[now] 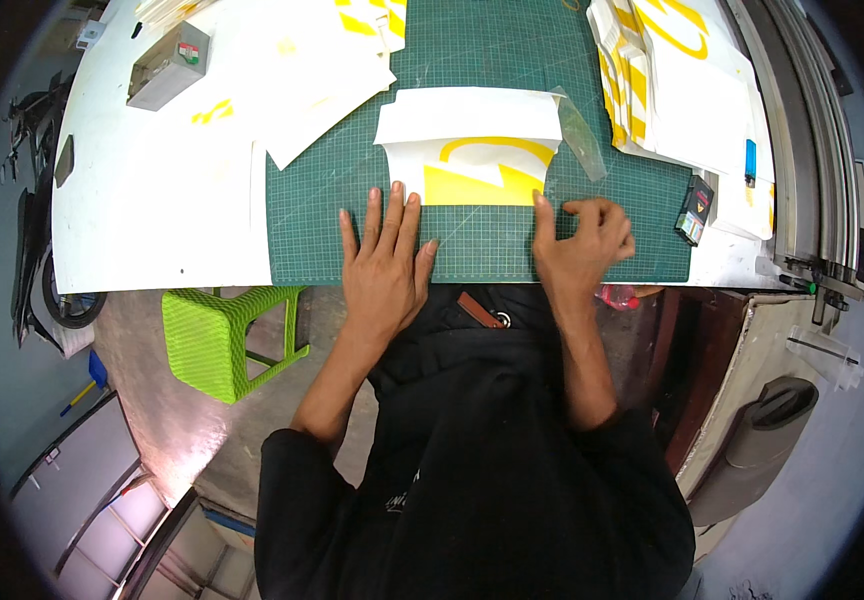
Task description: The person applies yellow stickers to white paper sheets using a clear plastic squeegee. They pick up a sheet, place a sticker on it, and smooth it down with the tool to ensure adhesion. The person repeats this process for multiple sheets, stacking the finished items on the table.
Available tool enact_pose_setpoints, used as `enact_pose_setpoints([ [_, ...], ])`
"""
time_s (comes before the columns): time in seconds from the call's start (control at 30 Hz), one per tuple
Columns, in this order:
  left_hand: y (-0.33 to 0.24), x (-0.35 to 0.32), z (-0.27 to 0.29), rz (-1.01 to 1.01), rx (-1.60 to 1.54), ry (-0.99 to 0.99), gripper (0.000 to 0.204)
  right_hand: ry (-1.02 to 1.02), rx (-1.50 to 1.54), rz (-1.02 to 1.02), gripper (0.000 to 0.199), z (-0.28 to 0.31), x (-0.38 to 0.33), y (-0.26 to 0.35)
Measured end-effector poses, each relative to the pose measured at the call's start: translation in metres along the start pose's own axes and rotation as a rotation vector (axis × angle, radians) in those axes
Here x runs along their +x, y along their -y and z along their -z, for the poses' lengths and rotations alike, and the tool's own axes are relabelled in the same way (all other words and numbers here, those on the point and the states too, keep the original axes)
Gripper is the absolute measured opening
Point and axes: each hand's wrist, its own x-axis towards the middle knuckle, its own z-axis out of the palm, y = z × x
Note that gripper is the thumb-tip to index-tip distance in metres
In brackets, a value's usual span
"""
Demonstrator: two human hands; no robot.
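A white sheet with a yellow cut shape lies on the green cutting mat. Its top part is folded back, and a clear film strip peels off its right edge. My left hand lies flat and open on the mat, fingertips touching the sheet's lower left corner. My right hand rests at the sheet's lower right corner, index finger pressed on the edge and the other fingers curled; whether they pinch something I cannot tell.
More white and yellow sheets are stacked at the back right and back left. A small black box sits right of the mat, a grey box at far left. A green stool stands below the table edge.
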Motion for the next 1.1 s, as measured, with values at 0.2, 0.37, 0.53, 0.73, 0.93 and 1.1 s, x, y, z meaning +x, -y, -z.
enact_pose_setpoints([
  [0.2, 0.000, 0.001, 0.000, 0.004, -0.021, 0.010, 0.060, 0.055, 0.151, 0.291, 0.029, -0.001, -0.008, 0.019],
  [0.37, -0.017, 0.008, 0.007, 0.030, 0.024, -0.009, 0.058, 0.258, 0.039, 0.358, 0.037, 0.010, -0.024, 0.024],
  [0.53, -0.046, 0.015, -0.010, -0.098, -0.115, 0.020, 0.054, 0.287, 0.062, 0.375, 0.039, 0.012, -0.024, 0.025],
  [0.73, 0.010, -0.006, 0.001, 0.088, 0.070, 0.002, 0.056, 0.291, 0.059, 0.367, 0.039, 0.012, -0.026, 0.017],
  [0.93, 0.011, -0.011, 0.003, 0.115, 0.092, -0.037, 0.057, 0.284, 0.038, 0.279, 0.041, 0.022, -0.019, 0.001],
  [1.1, -0.006, 0.003, 0.006, 0.110, -0.049, -0.157, 0.054, 0.287, 0.029, 0.246, 0.044, 0.024, -0.018, -0.016],
])
